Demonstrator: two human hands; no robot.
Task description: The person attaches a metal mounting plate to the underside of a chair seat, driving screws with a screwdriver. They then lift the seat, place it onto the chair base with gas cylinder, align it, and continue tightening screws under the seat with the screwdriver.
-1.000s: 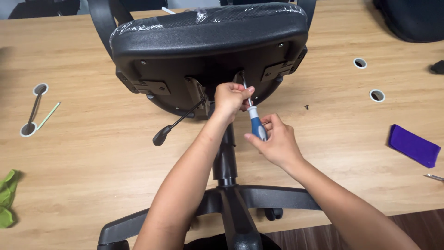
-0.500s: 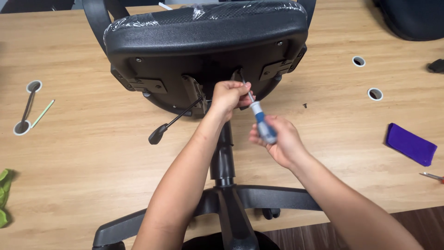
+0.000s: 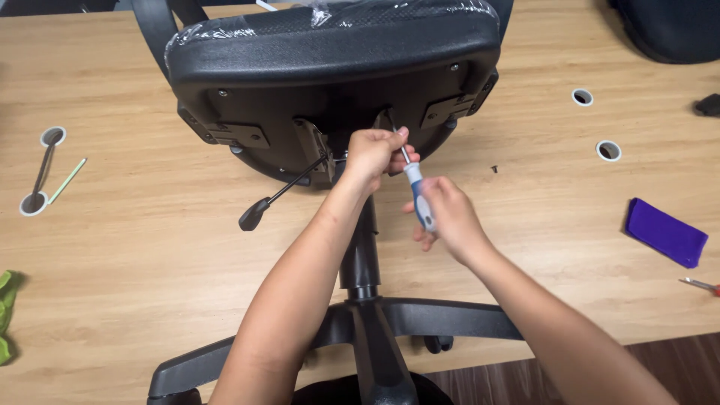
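Observation:
A black office chair (image 3: 330,82) lies tipped on a wooden table (image 3: 150,247), its seat underside facing me and its gas column and star base (image 3: 360,322) pointing toward me. My right hand (image 3: 446,217) grips the blue-and-white handle of a screwdriver (image 3: 420,199), whose shaft points up into the mechanism under the seat. My left hand (image 3: 371,154) pinches the shaft near its tip, next to the seat plate. A black adjustment lever (image 3: 277,196) sticks out to the left of my left hand.
A small dark screw (image 3: 493,169) lies on the table right of the chair. Two round cable holes (image 3: 592,124) and a purple cloth (image 3: 666,232) are at the right, with a red-tipped tool (image 3: 701,285) near the edge. A green stick (image 3: 66,181) and green object (image 3: 6,315) lie left.
My right hand has slid slightly down and right along the handle while my left hand stays on the shaft. The view has shifted a little.

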